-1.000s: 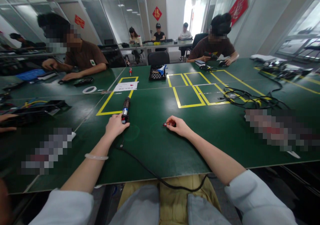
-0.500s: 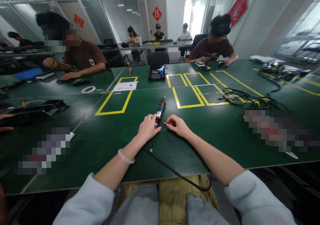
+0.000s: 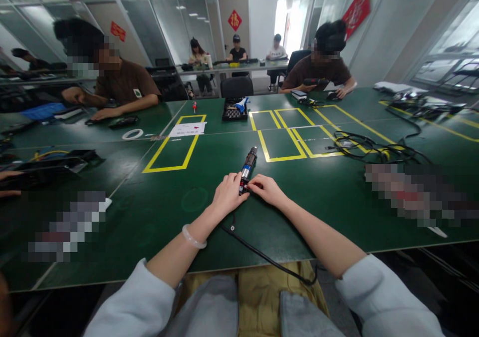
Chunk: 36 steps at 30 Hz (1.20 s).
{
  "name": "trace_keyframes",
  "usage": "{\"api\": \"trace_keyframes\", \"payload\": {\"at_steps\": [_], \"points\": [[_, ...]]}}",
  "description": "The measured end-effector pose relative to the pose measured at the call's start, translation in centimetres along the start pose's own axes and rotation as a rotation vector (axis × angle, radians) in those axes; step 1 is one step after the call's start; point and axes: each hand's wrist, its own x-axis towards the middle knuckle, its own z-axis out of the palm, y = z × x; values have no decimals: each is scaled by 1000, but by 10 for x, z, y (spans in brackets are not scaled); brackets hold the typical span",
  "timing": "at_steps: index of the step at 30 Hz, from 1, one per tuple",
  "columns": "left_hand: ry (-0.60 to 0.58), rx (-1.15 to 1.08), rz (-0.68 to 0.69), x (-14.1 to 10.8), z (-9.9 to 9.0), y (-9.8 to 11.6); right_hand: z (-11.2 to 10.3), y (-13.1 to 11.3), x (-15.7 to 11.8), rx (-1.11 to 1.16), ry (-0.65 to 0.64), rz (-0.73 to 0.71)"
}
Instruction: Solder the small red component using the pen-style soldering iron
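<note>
My left hand (image 3: pixel 229 193) is closed around the near end of a slim motor unit (image 3: pixel 248 165), a black and silver cylinder with a blue band and a narrow tip that points away from me. Red and black bits show at its near end, between my hands. With fingertips pinched, my right hand (image 3: pixel 266 188) meets that end from the right. It holds a small red piece (image 3: pixel 247 186), perhaps a wire terminal, mostly hidden by the fingers. A black cord (image 3: pixel 258 253) runs from under my left hand over the table edge toward my lap.
Yellow tape rectangles (image 3: pixel 286 159) mark the green table (image 3: pixel 149 217). Farther back are a black tray (image 3: pixel 234 110), a paper sheet (image 3: pixel 188 129), a red screwdriver (image 3: pixel 194 107) and a white tape roll (image 3: pixel 132 134). Coiled cables (image 3: pixel 359 145) lie right. Co-workers sit across the table.
My left hand has shifted right with the motor unit, which leans more to the right. The small red piece in my right hand, apart from the unit before, is now against its near end.
</note>
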Motion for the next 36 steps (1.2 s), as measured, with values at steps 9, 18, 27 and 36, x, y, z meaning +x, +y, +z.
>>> {"api": "trace_keyframes", "payload": {"at_steps": [9, 18, 27, 36], "points": [[65, 74, -72, 5, 5, 6, -6, -2, -2, 149, 3, 80], [41, 165, -66, -8, -5, -25, -9, 5, -4, 270, -38, 119], [-26, 288, -321, -41, -31, -116, -14, 4, -7, 233, -70, 131], [-73, 453, -602, -70, -58, -210, -10, 5, -6, 207, -78, 122]]}}
